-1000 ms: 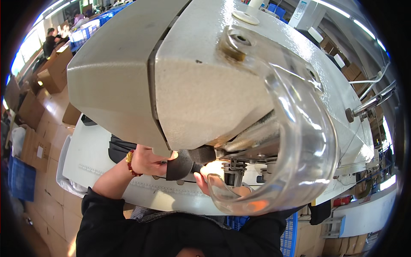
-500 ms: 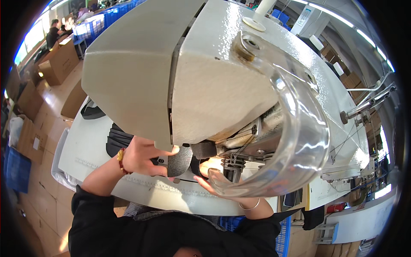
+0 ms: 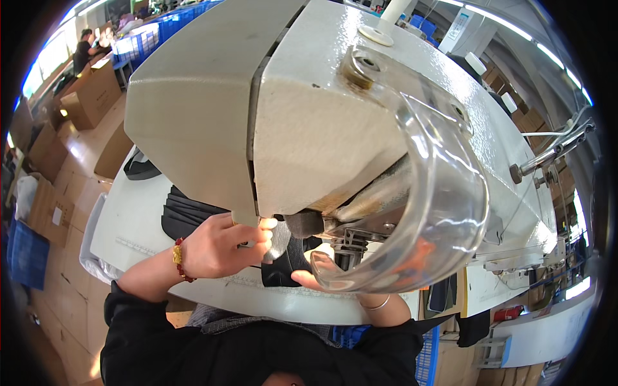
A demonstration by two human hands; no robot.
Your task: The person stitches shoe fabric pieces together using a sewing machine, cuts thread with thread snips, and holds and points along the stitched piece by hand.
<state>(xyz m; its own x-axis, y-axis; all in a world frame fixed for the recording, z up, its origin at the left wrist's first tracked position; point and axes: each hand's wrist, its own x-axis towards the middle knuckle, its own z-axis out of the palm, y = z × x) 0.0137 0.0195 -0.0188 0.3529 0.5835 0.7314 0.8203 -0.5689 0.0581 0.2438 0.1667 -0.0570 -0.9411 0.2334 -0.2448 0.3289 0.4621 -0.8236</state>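
A large cream sewing machine head (image 3: 322, 122) fills the middle, with a curved clear plastic guard (image 3: 444, 212) at its right. Under the head's left end, my left hand (image 3: 222, 248) is closed, its fingers bent and pressed together; what they hold is hidden. Beside its fingertips stands a grey rounded piece (image 3: 278, 243). A black fabric piece (image 3: 280, 270) lies below that and reaches under the machine. My right hand (image 3: 308, 280) touches this fabric's right edge, thumb and fingers closing on it; the guard and machine parts cover most of the hand.
Layered black fabric pieces (image 3: 183, 212) lie left on the white table (image 3: 129, 235), with a black loop-shaped piece (image 3: 140, 166) behind. Cardboard boxes (image 3: 90, 100) and blue crates (image 3: 138, 42) stand far left, where another person (image 3: 84, 51) sits. A thread stand (image 3: 547, 164) rises at right.
My left hand has shifted from spread fingers on the grey piece to bent, gathered fingers beside it. More of the black fabric shows between my hands. The view has shifted slightly.
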